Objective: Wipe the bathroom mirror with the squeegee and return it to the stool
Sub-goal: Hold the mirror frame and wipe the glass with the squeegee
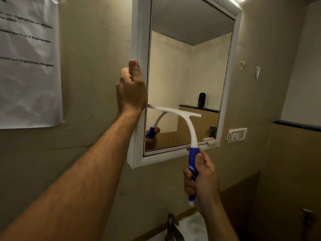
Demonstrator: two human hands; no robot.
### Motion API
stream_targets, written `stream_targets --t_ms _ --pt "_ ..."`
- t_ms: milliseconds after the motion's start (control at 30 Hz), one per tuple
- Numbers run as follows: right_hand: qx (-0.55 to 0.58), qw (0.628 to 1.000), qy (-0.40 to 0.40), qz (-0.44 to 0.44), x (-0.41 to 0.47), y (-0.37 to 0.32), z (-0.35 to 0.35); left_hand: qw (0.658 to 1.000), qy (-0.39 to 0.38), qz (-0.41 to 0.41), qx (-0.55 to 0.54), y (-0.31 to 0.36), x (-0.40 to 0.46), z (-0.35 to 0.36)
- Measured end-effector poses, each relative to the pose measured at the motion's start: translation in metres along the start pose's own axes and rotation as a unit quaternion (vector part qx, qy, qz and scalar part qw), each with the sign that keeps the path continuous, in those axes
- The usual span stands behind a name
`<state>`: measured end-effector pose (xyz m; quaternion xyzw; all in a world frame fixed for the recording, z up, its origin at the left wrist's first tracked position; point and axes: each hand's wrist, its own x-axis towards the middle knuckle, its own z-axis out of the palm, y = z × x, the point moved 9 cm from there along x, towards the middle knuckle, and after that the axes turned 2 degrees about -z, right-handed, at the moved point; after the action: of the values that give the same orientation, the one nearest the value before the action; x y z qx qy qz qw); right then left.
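My right hand [201, 178] wraps the squeegee [184, 129] by its blue handle, blade low on the mirror [187, 70] glass. My left hand [131, 87] grips the mirror's left frame edge. The squeegee looks light, rigid plastic; the handle seems the natural hold.

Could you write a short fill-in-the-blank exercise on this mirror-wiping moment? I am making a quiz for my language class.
1. The right hand grips the squeegee by its ____ handle.
2. The left hand holds the ____ edge of the mirror frame.
3. The squeegee's white blade lies across the ____ part of the mirror glass.
4. On the wall left of the mirror hangs a printed sheet of ____.

Missing words: blue; left; lower; paper
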<state>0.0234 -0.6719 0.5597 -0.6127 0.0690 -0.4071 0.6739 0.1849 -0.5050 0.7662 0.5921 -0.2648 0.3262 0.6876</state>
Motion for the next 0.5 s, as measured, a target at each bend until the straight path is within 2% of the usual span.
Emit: stream_targets --t_ms 167,300,500 --pt "0.013 1.0 -0.001 -0.028 0.025 -0.021 0.009 1.0 0.002 0.004 0.002 0.0 0.002 0.0" --pt "-0.021 0.999 0.014 -0.022 0.016 0.002 -0.002 1.0 0.01 0.001 0.0 0.002 -0.001 -0.001" --pt "-0.037 0.999 -0.008 0.026 -0.008 0.035 -0.018 1.0 0.007 0.003 -0.009 0.007 -0.004 -0.001"
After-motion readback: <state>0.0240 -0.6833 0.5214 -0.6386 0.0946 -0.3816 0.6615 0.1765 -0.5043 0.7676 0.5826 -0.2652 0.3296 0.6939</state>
